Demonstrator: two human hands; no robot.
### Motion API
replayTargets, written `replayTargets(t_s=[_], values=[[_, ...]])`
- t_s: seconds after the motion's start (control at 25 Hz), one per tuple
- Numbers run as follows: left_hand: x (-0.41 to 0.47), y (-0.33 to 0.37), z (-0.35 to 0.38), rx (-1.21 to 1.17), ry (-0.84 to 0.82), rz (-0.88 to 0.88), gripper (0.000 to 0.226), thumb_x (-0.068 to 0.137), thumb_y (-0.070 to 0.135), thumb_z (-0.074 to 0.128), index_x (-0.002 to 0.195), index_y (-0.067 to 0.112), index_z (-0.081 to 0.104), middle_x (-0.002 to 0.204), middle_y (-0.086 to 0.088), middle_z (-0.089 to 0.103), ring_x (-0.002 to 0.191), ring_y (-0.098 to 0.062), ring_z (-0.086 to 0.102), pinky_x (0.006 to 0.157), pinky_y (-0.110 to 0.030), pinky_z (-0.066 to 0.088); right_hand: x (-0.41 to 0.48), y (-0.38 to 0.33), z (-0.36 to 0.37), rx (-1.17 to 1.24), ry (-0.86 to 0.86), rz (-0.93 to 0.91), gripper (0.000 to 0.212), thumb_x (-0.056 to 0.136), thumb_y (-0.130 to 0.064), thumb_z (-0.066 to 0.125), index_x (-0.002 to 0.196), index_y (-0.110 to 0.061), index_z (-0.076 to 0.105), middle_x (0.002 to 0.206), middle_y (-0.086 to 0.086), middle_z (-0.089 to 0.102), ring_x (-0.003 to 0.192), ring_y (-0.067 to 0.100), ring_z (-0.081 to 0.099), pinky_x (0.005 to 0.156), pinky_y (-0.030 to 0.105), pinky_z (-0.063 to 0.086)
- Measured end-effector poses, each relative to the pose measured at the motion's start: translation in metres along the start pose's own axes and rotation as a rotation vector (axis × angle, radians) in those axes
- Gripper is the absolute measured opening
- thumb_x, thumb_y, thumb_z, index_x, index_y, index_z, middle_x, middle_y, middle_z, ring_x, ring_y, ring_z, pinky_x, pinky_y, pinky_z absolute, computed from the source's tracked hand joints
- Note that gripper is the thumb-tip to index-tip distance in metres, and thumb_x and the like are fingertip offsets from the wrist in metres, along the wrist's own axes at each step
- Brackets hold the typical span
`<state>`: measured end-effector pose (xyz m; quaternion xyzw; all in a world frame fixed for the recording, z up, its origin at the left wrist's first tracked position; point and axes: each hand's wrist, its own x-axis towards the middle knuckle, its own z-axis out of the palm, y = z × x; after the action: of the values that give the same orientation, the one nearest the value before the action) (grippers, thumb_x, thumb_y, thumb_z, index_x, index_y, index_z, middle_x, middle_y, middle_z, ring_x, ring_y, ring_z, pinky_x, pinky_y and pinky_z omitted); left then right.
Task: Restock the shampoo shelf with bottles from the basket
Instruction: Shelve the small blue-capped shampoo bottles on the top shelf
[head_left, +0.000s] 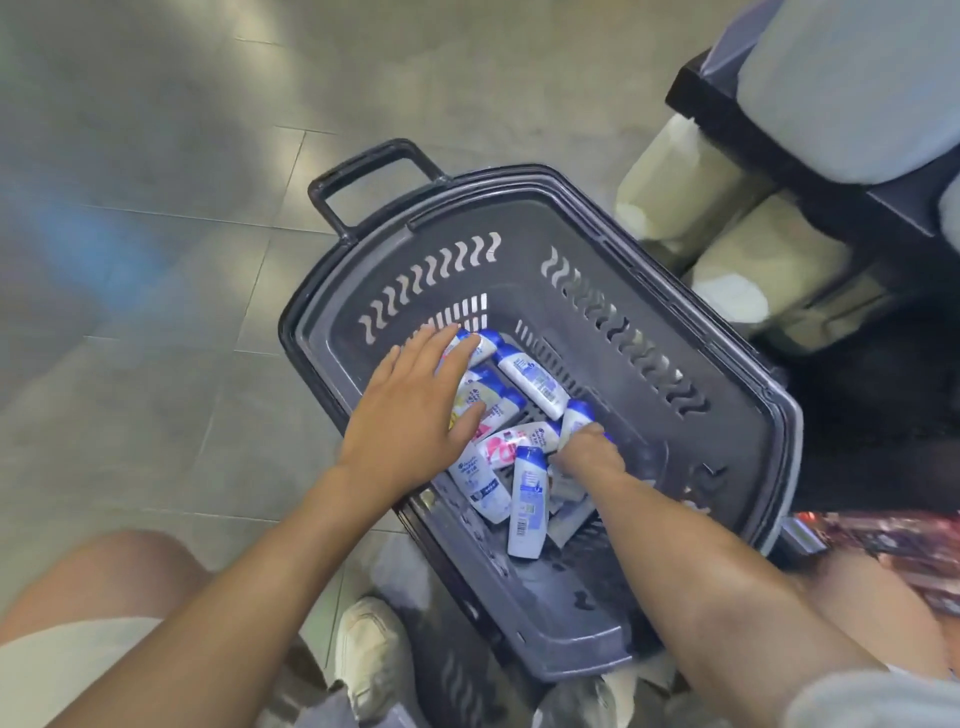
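Note:
A dark grey plastic basket stands on the floor below me, holding several small white shampoo bottles with blue caps. My left hand is spread flat over the bottles at the basket's left side, fingers straight and reaching toward the far wall. My right hand is deep in the basket with its fingers curled down round a white bottle with a blue cap. Two more bottles lie just left of my right wrist. The shampoo shelf itself is out of view.
The basket's black pull handle sticks out at the far left over the grey tiled floor. A dark low shelf with large pale packs stands at the upper right. My white shoe is by the basket's near corner.

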<state>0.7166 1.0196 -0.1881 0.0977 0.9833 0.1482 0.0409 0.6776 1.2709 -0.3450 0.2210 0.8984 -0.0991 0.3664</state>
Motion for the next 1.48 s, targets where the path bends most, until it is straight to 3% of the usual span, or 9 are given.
replayTargets(t_s=[0.12,0.24,0.44,0.6,0.72,0.84,0.92,1.2,1.48], values=[[0.002,0.000,0.000,-0.013,-0.022,-0.006,0.071,0.102,0.056,0.046,0.163,0.025,0.026,0.171,-0.001,0.025,0.160,-0.025,0.018,0.128,-0.048,0.023,0.008,-0.001,0.004,-0.009,-0.010,0.014,0.083,0.096,-0.028,0.067,0.153,0.008,0.017,0.154,0.016,0.045,0.142,0.032,0.046,0.111,0.040,0.043],[0.005,0.001,-0.005,-0.070,-0.047,-0.047,0.071,0.102,0.057,0.048,0.163,0.027,0.027,0.172,0.001,0.023,0.161,-0.022,0.014,0.130,-0.045,0.019,0.006,-0.004,-0.010,-0.132,-0.085,-0.025,0.070,0.093,-0.024,0.068,0.150,0.001,0.036,0.150,0.012,0.048,0.134,0.029,0.054,0.104,0.037,0.050],[0.029,0.000,-0.014,-0.490,-0.118,-0.150,0.065,0.103,0.050,0.055,0.161,0.026,0.035,0.168,0.006,0.031,0.158,-0.017,0.020,0.123,-0.035,0.021,-0.019,-0.013,-0.055,-0.147,-0.174,-0.156,0.081,0.085,-0.041,0.082,0.140,0.000,0.039,0.125,0.013,0.061,0.076,0.025,0.069,0.052,0.033,0.055],[0.057,-0.009,-0.017,-0.777,-0.131,-0.278,0.054,0.104,0.052,0.054,0.152,0.030,0.047,0.153,0.012,0.050,0.142,-0.013,0.047,0.110,-0.030,0.037,-0.050,-0.013,-0.095,0.327,-0.314,-0.281,0.074,0.077,-0.038,0.088,0.126,-0.010,0.039,0.118,0.012,0.060,0.089,0.027,0.075,0.071,0.045,0.065],[0.070,-0.015,-0.013,-1.066,-0.145,-0.424,0.038,0.105,0.052,0.052,0.137,0.033,0.058,0.133,0.019,0.060,0.135,-0.012,0.053,0.103,-0.025,0.042,-0.076,-0.008,-0.114,0.893,-0.645,-0.402,0.067,0.080,-0.030,0.083,0.132,-0.011,0.047,0.126,0.018,0.069,0.107,0.033,0.073,0.090,0.053,0.061],[0.075,-0.016,-0.010,-1.375,-0.246,-0.494,0.051,0.104,0.054,0.054,0.142,0.021,0.058,0.141,0.005,0.064,0.132,-0.012,0.058,0.116,-0.034,0.043,-0.095,-0.008,-0.123,1.168,-0.866,-0.570,0.060,0.094,-0.021,0.065,0.149,-0.008,0.046,0.143,0.030,0.056,0.120,0.039,0.063,0.106,0.059,0.047],[0.078,-0.014,-0.011,-1.524,-0.289,-0.506,0.049,0.101,0.050,0.062,0.135,0.015,0.065,0.131,-0.002,0.073,0.122,-0.014,0.068,0.111,-0.035,0.049,-0.105,-0.013,-0.124,1.208,-0.910,-0.621,0.058,0.098,-0.023,0.052,0.153,-0.007,0.044,0.147,0.031,0.051,0.123,0.039,0.059,0.111,0.061,0.039],[0.079,-0.004,-0.010,-1.600,-0.360,-0.422,0.038,0.096,0.017,0.073,0.130,0.003,0.067,0.119,-0.017,0.077,0.114,-0.031,0.073,0.104,-0.041,0.055,-0.120,-0.020,-0.118,1.241,-0.894,-0.609,0.059,0.092,-0.029,0.049,0.147,-0.007,0.053,0.144,0.030,0.055,0.115,0.033,0.063,0.099,0.043,0.050],[0.078,-0.010,-0.026,-1.578,-0.273,-0.388,0.036,0.092,0.013,0.075,0.126,0.008,0.067,0.113,-0.010,0.080,0.102,-0.023,0.078,0.078,-0.029,0.063,-0.084,-0.021,-0.114,1.139,-0.855,-0.524,0.056,0.103,-0.035,0.036,0.142,-0.003,0.058,0.139,0.025,0.061,0.121,0.036,0.063,0.108,0.052,0.047]])
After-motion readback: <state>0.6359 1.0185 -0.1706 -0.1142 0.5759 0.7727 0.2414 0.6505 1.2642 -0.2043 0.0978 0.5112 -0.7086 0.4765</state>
